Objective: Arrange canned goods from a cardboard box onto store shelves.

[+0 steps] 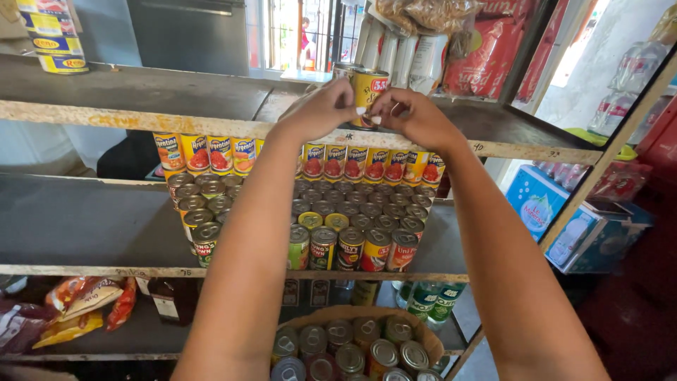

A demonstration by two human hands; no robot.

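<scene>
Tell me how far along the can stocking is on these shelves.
Done: the middle shelf already carries packed rows of cans.
In hand: the left hand and right hand both grip one yellow can at the front edge of the top shelf, which holds few cans so far.
Left: the basket below is full of cans, so much seemingly remains.

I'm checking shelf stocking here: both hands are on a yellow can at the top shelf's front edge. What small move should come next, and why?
Probably let go of the yellow can: both the left hand and the right hand grip it, and it already seems to stand upright on the top shelf.
</scene>
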